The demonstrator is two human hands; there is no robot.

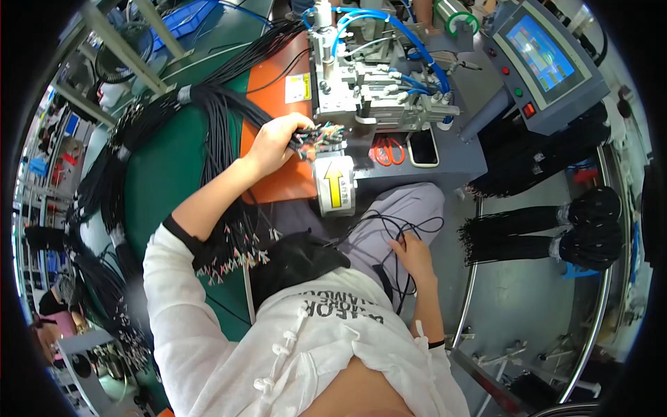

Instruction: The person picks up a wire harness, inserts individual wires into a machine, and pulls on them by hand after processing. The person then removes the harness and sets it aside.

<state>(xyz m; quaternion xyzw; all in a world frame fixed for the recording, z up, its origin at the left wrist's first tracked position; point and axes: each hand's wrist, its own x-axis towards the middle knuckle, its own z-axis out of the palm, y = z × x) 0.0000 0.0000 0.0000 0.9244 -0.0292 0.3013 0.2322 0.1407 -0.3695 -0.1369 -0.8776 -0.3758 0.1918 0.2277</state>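
1. Grips, with the left hand (pixel 274 142) closed around it, a thick bundle of black cables with multicoloured wire tips (pixel 321 139), at the front of the silver metal machine with blue air tubes (pixel 389 104). Cannot tell whether the tips touch the whitish rounded block with a yellow arrow (pixel 335 186) just below.

2. Holds that bundle close behind its tips, probably to gather the loose ends and leave them exposed beyond the fist, pointing right.

3. Curls the right hand (pixel 415 256) around a thin black cable (pixel 440 224), looped over the grey-trousered lap; perhaps lets the slack lie there to save it from dropping to the floor. Cannot make out the exact finger grip.

4. Has more long black cables (pixel 215 101) spread over the green counter (pixel 167 160) at the left, banded with pale ties, likely against tangling.

5. Has red-handled scissors (pixel 398 144) and a dark-screened phone in a pale case (pixel 422 149) beside the machine, near its front edge, presumably for easy reach.

6. Has a grey control panel with a lit blue screen (pixel 540 52) angled toward the seat, apparently for reading while working, and tied black cable coils (pixel 594 229) on the right, tips all facing inward, seemingly for tidy storage.
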